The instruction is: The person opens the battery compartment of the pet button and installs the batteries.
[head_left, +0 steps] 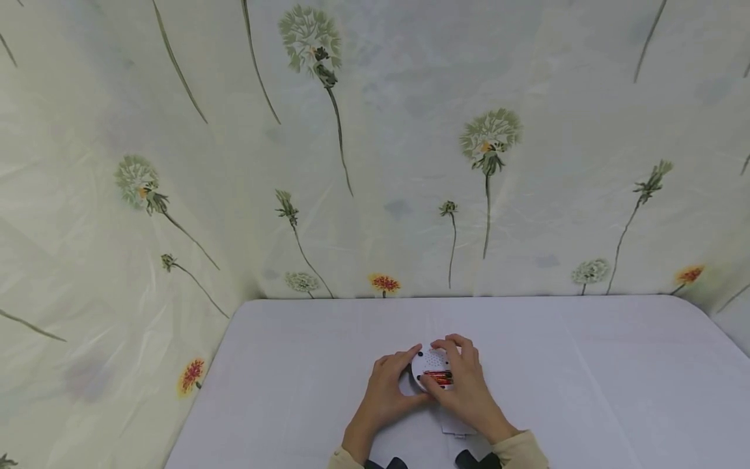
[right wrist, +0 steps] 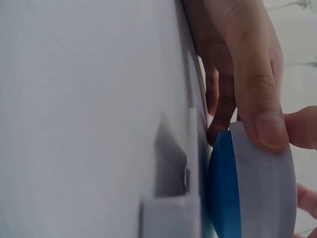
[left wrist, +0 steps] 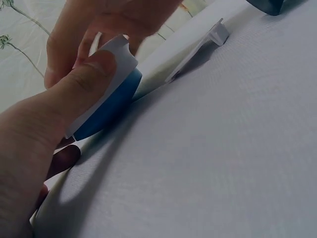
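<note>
A round white device with a blue underside lies face down on the white table. Red batteries show in its open compartment. My left hand grips the device's left rim, thumb on the white edge. From the right, my right hand curls over the device, its thumb pressing the rim and its fingers above the batteries. A flat white cover lies loose on the table just behind the device, also visible as the cover and the cover.
A cream cloth printed with dandelions hangs behind and to the left of the table. The table's left edge runs near the left hand. Dark objects sit at my sleeves.
</note>
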`<state>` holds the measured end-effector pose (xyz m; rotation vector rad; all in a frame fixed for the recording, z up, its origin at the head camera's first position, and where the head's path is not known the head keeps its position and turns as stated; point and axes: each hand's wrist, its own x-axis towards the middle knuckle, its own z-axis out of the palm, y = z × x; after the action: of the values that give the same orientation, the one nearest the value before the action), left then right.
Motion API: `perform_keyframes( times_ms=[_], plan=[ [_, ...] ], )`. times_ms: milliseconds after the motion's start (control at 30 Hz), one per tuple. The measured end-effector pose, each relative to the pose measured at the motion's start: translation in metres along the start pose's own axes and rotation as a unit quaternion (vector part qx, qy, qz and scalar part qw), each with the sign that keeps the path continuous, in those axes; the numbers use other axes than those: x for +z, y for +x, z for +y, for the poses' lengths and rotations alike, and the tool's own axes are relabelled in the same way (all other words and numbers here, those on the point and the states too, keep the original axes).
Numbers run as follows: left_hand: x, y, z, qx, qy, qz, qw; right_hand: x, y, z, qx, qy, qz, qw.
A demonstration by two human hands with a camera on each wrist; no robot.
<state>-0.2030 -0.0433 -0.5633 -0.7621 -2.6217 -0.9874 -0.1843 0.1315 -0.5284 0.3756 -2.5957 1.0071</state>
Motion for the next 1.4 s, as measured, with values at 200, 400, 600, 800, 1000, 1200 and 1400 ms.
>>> perform_keyframes(
  times_ms=[200, 400, 600, 800, 1000, 1200, 1400],
  plan=[
    [-0.0003, -0.0007, 0.0001, 0.004, 0.007, 0.003, 1.0000, 0.0015, -0.0027, 0.0024, 0.094, 0.052, -0.077, 0.991],
    [0.0025, -0.0005, -0.0013, 0.010, -0.004, 0.009, 0.9999, -0.0001, -0.0024, 0.0037, 0.097, 0.063, -0.086, 0.990],
    [0.0010, -0.0008, -0.0003, 0.005, -0.007, 0.005, 0.9999, -0.0016, -0.0022, 0.0025, 0.105, 0.073, -0.097, 0.987],
    [0.0023, -0.0012, -0.0012, 0.013, -0.007, 0.012, 0.9998, -0.0034, -0.0019, 0.0024, 0.115, 0.081, -0.110, 0.984],
    [0.0031, -0.0005, -0.0012, 0.010, -0.008, 0.009, 0.9999, -0.0032, -0.0025, 0.0039, 0.110, 0.084, -0.107, 0.985],
    [0.0017, 0.0000, -0.0003, 0.005, -0.017, 0.004, 0.9998, -0.0017, -0.0037, 0.0051, 0.104, 0.088, -0.102, 0.985],
    [0.0009, -0.0007, 0.0001, 0.005, -0.017, 0.006, 0.9998, 0.0003, -0.0050, 0.0073, 0.099, 0.085, -0.096, 0.987]
  ],
)
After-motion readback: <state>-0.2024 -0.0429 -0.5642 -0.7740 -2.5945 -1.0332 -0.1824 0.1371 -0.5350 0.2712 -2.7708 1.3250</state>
